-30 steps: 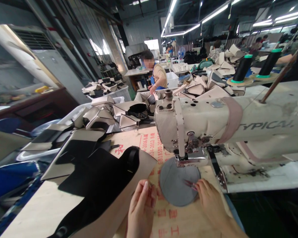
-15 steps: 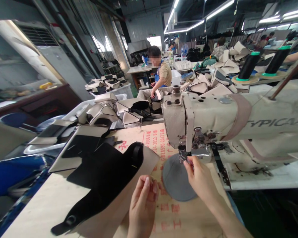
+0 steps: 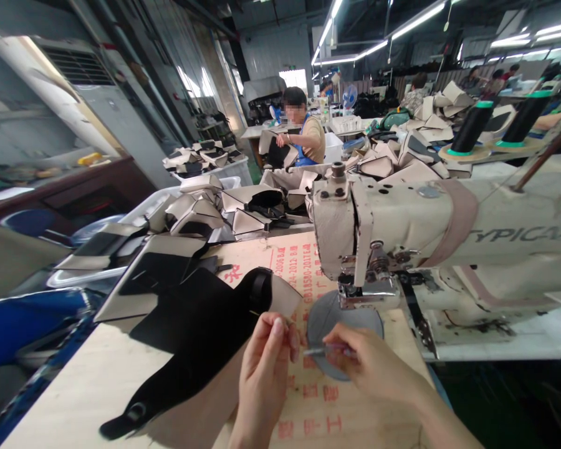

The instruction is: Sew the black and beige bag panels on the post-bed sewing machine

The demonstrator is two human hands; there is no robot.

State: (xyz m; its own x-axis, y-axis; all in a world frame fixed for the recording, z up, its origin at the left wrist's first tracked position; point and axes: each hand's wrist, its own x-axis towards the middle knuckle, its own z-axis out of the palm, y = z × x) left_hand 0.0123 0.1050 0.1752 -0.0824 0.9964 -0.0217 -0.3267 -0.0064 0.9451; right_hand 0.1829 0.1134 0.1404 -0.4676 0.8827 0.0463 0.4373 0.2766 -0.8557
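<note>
Silvery and slim, a small metal tool (image 3: pixel 314 352) sits in the right hand (image 3: pixel 364 362), whose thumb and fingers I see clamped around its rear part. Its long axis lies nearly level, running right to left, and the exposed end points left, ending just beside the left hand (image 3: pixel 268 355). Blur keeps me from reading the tip's shape. From my view the tool lies across the near part of a flat, round grey pad (image 3: pixel 330 318) on the pale wooden counter (image 3: pixel 75 386) with red printing.

On the left hand I see thumb and fingertips drawn together, pointing to the far side; whether something thin is caught between them I cannot tell. Left of it lies a large black-and-beige panel of sheet material (image 3: pixel 191 349). The black part's long axis slants from a narrow near-left end, with a round eyelet (image 3: pixel 135 411), up to a curled black loop (image 3: pixel 260 287) at the far right.

A cream-painted metal sewing machine (image 3: pixel 402 215) reaches in from the right, its head pointing left above the pad's far part. Beyond, I make out a co-worker in a tan top and blue apron (image 3: pixel 311 137), holding another beige-and-black piece (image 3: pixel 275 149).
</note>
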